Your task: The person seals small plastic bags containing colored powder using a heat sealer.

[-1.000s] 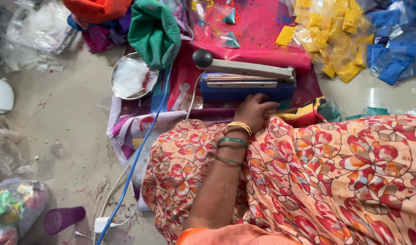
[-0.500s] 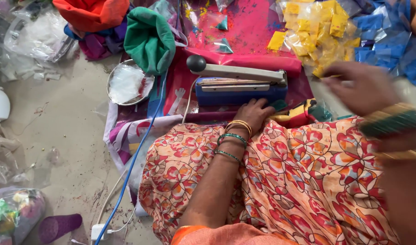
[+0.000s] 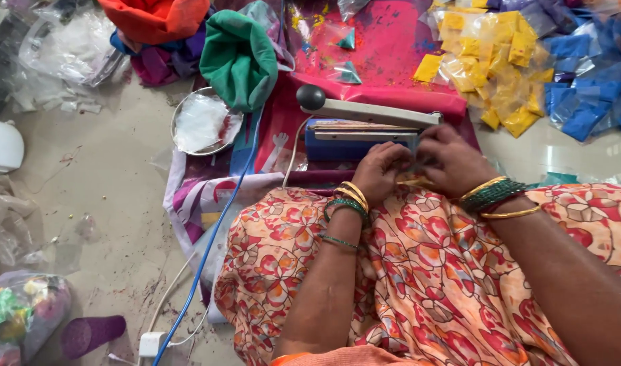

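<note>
A flowery orange cloth is being worn over the lap, and it is filling the lower part of the view. Beyond it, a blue sealing machine with a long grey arm and a black knob is being kept on a pink sheet on the floor. Both hands are being held close together just in front of the machine. A small yellowish packet is being pinched between the left hand and the right hand. The packet is probably thin, light and slippery, so it is best gripped by its edges. Most of it is being hidden by the fingers, and what is inside cannot be told.
</note>
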